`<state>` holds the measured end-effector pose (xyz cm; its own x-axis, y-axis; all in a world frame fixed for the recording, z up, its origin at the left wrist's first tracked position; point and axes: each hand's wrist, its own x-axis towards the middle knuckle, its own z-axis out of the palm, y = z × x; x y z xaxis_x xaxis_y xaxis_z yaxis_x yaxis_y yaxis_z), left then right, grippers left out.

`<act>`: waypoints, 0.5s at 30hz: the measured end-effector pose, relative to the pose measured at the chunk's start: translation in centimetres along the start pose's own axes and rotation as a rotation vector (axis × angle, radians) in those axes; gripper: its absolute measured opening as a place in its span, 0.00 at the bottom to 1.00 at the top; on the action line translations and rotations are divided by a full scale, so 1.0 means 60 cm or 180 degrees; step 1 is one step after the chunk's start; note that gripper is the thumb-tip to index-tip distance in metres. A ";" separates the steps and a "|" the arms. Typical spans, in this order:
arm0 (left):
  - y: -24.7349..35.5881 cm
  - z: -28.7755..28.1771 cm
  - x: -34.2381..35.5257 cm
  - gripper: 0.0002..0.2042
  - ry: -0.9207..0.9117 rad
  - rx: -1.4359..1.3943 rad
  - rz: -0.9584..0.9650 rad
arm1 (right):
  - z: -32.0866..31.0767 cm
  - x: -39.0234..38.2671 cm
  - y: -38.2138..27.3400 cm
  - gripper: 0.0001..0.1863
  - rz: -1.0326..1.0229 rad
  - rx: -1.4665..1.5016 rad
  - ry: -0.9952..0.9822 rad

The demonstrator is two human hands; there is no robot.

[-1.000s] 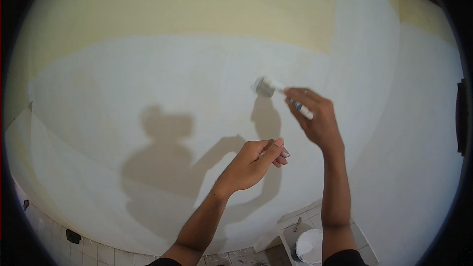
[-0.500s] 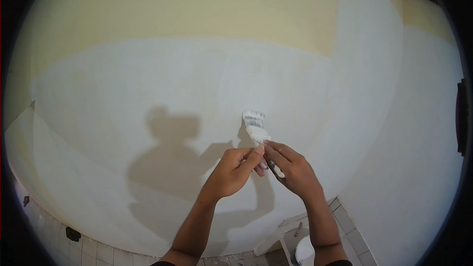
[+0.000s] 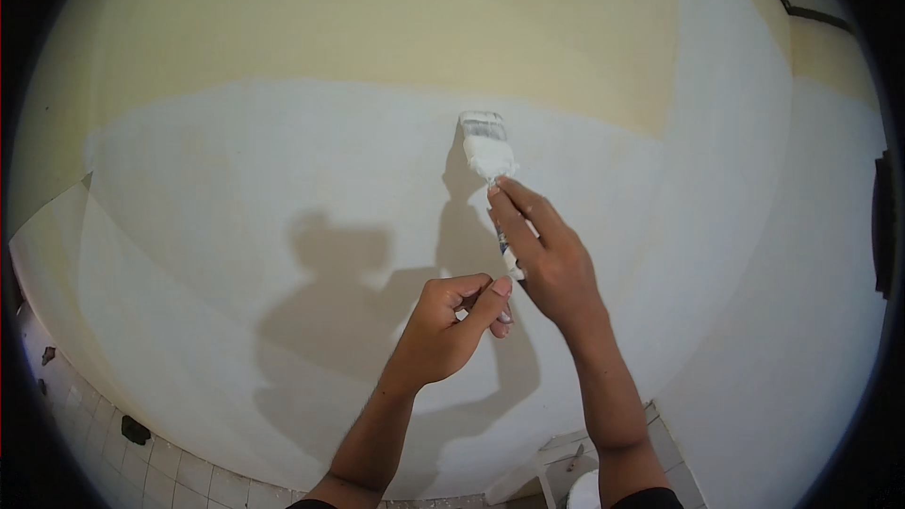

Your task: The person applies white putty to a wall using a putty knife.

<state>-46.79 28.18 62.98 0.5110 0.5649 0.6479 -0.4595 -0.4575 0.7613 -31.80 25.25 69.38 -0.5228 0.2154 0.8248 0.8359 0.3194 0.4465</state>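
A flat paintbrush (image 3: 487, 155), thick with white paint around its ferrule, points upward with its bristles at the white-painted wall (image 3: 368, 160), just below the yellow part. My right hand (image 3: 551, 259) is closed around its handle, which shows below the fingers. Lower and to the left, my left hand (image 3: 452, 330) is closed in a pinch, thumb against the curled fingers. Whatever it may hold is too small or hidden to make out. Its thumb tip is close to the handle's lower end; I cannot tell if they touch. Pale smears mark some of its fingertips.
Yellow paint (image 3: 396, 19) covers the wall's upper part. A white side wall (image 3: 764, 302) meets it at the right. Down right, a white container (image 3: 584, 490) is partly behind my right forearm. A dark lump (image 3: 136, 430) lies on the tiled floor (image 3: 193, 476) at lower left.
My right hand has moved up the wall with the paintbrush, away from my left hand. The bristles have risen close to the yellow edge. My left hand keeps nearly the same pose.
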 end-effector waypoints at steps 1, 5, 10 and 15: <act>-0.008 0.005 -0.005 0.16 0.0152 -0.0023 0.0031 | 0.008 -0.016 -0.006 0.27 0.0067 0.0061 -0.0028; -0.007 -0.026 -0.028 0.16 0.0186 0.0113 0.0079 | 0.008 -0.052 -0.042 0.28 0.0259 0.0355 -0.0336; -0.020 -0.055 -0.045 0.13 -0.0287 0.0196 -0.0189 | -0.025 -0.052 -0.064 0.29 0.0754 0.0604 -0.0247; -0.020 -0.044 -0.021 0.15 -0.0074 -0.0057 -0.0002 | -0.001 -0.008 -0.025 0.29 0.0524 0.0205 0.0124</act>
<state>-48.79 29.83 61.15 0.5279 0.5491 0.6479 -0.4721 -0.4445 0.7613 -32.80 24.62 68.30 -0.3720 0.2341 0.8982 0.8965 0.3414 0.2824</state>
